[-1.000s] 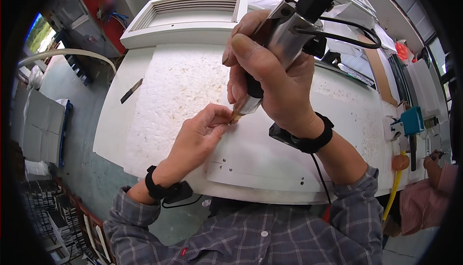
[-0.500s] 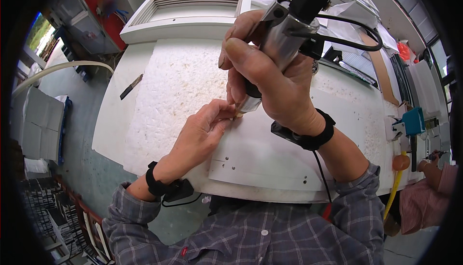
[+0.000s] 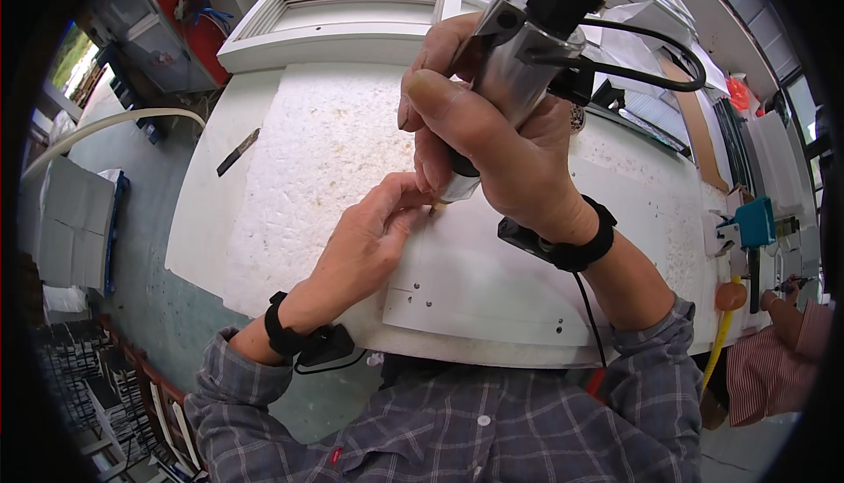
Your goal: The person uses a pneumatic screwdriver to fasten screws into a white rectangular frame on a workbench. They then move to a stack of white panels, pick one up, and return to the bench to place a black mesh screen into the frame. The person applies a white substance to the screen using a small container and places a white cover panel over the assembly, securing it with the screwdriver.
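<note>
One smooth, flat white panel (image 3: pixel 492 281) lies on a pale worktop (image 3: pixel 198 210), small dark round spots (image 3: pixel 417 287) showing toward its near edge. The right hand (image 3: pixel 501 136) is closed around a silver and black cylindrical metal tool (image 3: pixel 519 83), which tilts, its narrow lower end down at the panel's left part. The left hand (image 3: pixel 356 241) has thumb and fingertips drawn nearly together right beside that end; whether they grip anything cannot be told. Beyond the left hand spreads a rough white sheet with brownish specks (image 3: pixel 299 158), and behind it rests a white rectangular slatted frame (image 3: pixel 338 52). A slim, flat implement with a black end (image 3: pixel 236 154) lies at the left.
</note>
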`<state>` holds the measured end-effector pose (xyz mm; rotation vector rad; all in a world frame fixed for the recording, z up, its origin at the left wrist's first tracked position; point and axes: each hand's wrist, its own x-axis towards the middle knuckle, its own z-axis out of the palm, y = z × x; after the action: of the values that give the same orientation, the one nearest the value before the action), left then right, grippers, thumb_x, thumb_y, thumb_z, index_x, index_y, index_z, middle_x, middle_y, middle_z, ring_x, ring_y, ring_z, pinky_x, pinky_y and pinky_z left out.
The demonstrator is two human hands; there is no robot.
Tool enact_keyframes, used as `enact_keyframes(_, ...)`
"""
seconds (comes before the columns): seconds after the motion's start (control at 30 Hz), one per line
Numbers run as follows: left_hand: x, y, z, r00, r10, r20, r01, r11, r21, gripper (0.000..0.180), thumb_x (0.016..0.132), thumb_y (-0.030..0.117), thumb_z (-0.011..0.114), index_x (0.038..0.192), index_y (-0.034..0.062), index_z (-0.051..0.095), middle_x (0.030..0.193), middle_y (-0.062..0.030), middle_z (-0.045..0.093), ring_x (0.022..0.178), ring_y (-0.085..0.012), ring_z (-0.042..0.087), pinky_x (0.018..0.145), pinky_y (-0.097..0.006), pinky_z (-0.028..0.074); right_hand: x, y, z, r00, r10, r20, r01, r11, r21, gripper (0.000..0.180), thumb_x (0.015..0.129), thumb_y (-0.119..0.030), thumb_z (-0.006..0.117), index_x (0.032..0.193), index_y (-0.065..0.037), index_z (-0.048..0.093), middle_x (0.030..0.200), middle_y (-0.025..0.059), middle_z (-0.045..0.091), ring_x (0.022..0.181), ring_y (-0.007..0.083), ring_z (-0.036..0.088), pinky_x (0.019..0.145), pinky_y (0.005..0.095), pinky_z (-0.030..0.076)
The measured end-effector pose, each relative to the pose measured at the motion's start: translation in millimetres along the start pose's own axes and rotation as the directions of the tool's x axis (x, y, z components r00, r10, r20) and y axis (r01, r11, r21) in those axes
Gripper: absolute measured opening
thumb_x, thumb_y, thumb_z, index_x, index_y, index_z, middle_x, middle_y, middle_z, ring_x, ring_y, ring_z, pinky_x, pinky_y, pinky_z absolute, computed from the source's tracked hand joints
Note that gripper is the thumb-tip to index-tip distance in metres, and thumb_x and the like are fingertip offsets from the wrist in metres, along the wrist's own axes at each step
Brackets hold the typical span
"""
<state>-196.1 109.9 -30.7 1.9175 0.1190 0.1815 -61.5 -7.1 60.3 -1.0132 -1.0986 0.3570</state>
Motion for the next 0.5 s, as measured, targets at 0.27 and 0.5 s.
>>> enact_keyframes(0.27, -3.5, -11.4, 1.4, 0.996, 0.004, -0.094, -0.014, 0.995, -0.101, 0.041, 0.103, 0.001, 0.045, 0.144, 0.0044, 0.045, 0.119, -0.0178, 0.069, 0.115, -0.0285, 0.067, 0.104, -0.041, 0.049, -4.0, 9.3, 0.3, 0.998, 0.069, 0.005, -0.068, 0.993, -0.1, 0.016, 0.098, -0.01, 0.069, 0.098, -0.007, 0.053, 0.068, 0.0046, 0.06, 0.049, 0.0094, 0.057, 0.042, 0.0264, 0.047)
enact_keyframes(0.5, -3.1, -11.2, -3.9, 0.999, 0.02, -0.043, -0.02, 1.0, 0.018, 0.04, 0.102, 0.003, 0.045, 0.143, 0.0038, 0.046, 0.117, -0.0176, 0.07, 0.113, -0.0307, 0.068, 0.103, -0.042, 0.049, -12.4, 13.3, 1.4, 0.994, 0.048, 0.099, -0.04, 0.996, -0.078, 0.017, 0.096, -0.011, 0.072, 0.097, -0.004, 0.057, 0.072, 0.0053, 0.064, 0.056, 0.0098, 0.063, 0.048, 0.0262, 0.051)
